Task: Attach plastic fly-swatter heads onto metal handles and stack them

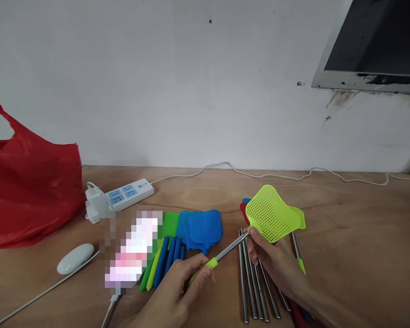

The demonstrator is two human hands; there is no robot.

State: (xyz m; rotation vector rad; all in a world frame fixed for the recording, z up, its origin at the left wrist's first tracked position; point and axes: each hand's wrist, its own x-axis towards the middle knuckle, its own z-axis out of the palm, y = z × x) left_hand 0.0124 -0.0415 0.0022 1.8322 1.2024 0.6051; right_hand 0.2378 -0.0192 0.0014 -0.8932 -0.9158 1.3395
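Observation:
A yellow-green fly swatter (230,246) with a metal rod slants up to the right between my hands. My left hand (184,282) is closed around its yellow-green grip. At the neck, where the rod meets the mesh head (271,214), my right hand (269,255) pinches it. Below my right hand lie several bare metal rods (251,282). Left of them are several blue and green handle grips (161,264), partly behind my left hand. Blue mesh heads (205,228) and a green mesh head (171,223) lie just beyond the grips.
Another yellow-green swatter (299,262) lies under my right wrist, near red and blue parts. At the left are a red plastic bag (30,187), a white power strip (130,193), a white oval device (75,258) and a blurred-out phone (135,250). A white cable runs along the wall.

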